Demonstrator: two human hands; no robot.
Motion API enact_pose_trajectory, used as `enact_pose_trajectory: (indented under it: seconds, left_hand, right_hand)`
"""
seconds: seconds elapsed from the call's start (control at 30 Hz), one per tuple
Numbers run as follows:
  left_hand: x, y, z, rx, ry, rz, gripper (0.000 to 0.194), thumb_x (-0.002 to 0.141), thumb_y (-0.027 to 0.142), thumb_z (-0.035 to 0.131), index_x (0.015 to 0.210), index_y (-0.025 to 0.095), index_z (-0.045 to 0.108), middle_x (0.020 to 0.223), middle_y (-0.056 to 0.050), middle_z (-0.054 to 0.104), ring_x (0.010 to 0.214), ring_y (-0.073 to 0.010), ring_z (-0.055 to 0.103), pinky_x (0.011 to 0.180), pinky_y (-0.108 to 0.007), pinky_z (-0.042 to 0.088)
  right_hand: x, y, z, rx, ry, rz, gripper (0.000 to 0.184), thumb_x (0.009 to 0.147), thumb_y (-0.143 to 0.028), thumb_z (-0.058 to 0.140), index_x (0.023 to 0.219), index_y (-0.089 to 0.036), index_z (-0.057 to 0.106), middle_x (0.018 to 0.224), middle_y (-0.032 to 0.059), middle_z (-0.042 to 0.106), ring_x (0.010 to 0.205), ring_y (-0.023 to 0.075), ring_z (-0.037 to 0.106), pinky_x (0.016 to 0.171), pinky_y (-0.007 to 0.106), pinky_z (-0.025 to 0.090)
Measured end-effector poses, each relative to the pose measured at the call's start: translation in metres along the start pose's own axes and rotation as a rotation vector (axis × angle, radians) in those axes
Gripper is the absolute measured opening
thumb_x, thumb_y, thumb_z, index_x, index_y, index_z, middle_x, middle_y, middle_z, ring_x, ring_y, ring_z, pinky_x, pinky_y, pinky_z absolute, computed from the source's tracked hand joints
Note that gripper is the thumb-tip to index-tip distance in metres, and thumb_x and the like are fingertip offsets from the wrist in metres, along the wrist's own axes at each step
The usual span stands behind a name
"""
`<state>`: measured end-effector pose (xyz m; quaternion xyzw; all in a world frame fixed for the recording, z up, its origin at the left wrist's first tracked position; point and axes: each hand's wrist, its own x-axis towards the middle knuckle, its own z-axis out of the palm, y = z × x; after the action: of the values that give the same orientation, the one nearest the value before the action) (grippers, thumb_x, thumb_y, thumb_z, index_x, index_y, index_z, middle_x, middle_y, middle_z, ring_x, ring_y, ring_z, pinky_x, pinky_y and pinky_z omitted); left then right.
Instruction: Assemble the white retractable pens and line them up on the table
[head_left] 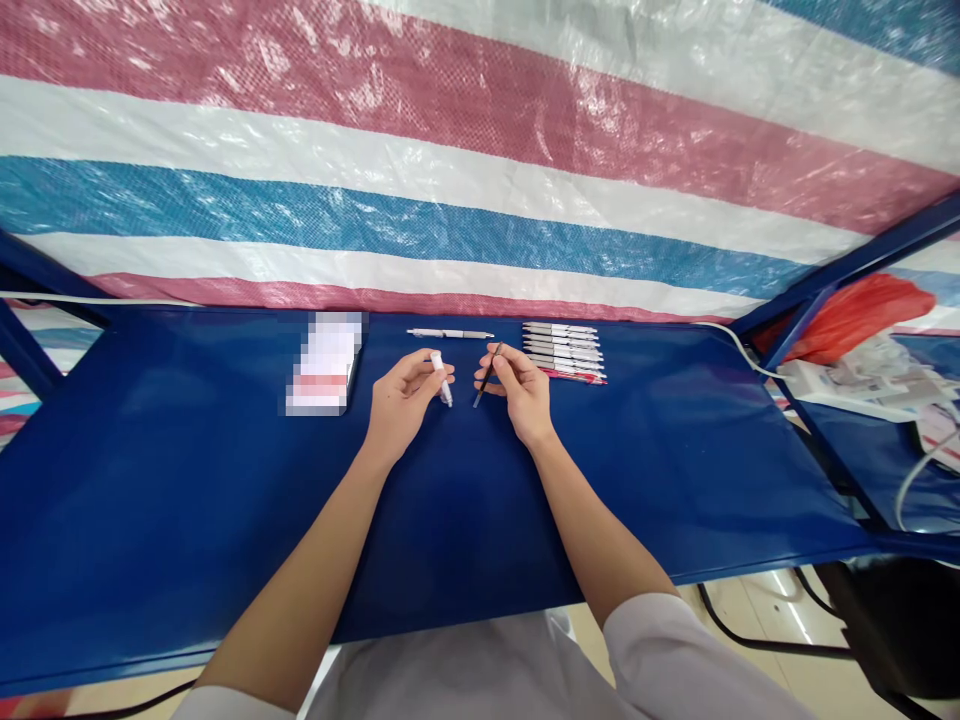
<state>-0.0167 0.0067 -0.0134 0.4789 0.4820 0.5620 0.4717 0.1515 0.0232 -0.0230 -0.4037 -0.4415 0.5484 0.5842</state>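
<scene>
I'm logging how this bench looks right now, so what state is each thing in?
Left hand: closed on the white tube.
White tube: held, tilted.
Right hand: closed on the dark rod.
Dark rod: held, tilted, apart from the tube.
Lone pen: lying flat.
Row of pens: flat, side by side.
Red plastic bag: crumpled.

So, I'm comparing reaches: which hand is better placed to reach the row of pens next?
Probably the right hand: beside the row of pens, though holding a dark rod. The left hand, with a white tube, is farther.
</scene>
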Motion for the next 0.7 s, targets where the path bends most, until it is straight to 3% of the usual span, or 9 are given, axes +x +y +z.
enact_pose_trajectory:
  seconds: [0.17, 0.4, 0.7]
  left_hand:
    - [0.002, 0.002, -0.001, -0.012, 0.021, -0.031, 0.041, 0.076, 0.04, 0.076, 0.108, 0.018, 0.064, 0.095, -0.007, 0.075, 0.085, -0.0239, 0.073, 0.074, -0.037, 0.062]
    - [0.002, 0.002, -0.001, -0.022, 0.031, -0.039, 0.046, 0.073, 0.043, 0.078, 0.109, 0.018, 0.063, 0.096, -0.008, 0.074, 0.085, -0.0249, 0.073, 0.072, -0.038, 0.062]
    - [0.003, 0.002, -0.002, -0.029, 0.03, -0.035, 0.044, 0.073, 0.042, 0.078, 0.108, 0.018, 0.065, 0.096, -0.007, 0.075, 0.085, -0.0238, 0.073, 0.077, -0.039, 0.062]
  right_hand:
    - [-0.001, 0.0, 0.003, -0.027, 0.065, -0.082, 0.029, 0.08, -0.046, 0.069, 0.099, -0.023, 0.068, 0.09, 0.0022, 0.071, 0.078, 0.014, 0.068, 0.077, 0.032, 0.06]
    - [-0.008, -0.009, 0.001, -0.207, 0.056, -0.178, 0.022, 0.085, -0.044, 0.063, 0.094, -0.026, 0.071, 0.1, 0.0032, 0.071, 0.096, 0.0188, 0.069, 0.084, 0.034, 0.059]
    - [-0.013, -0.017, 0.002, -0.332, 0.005, -0.258, 0.018, 0.087, -0.039, 0.061, 0.092, -0.03, 0.075, 0.097, 0.0006, 0.074, 0.092, 0.0186, 0.069, 0.085, 0.035, 0.058]
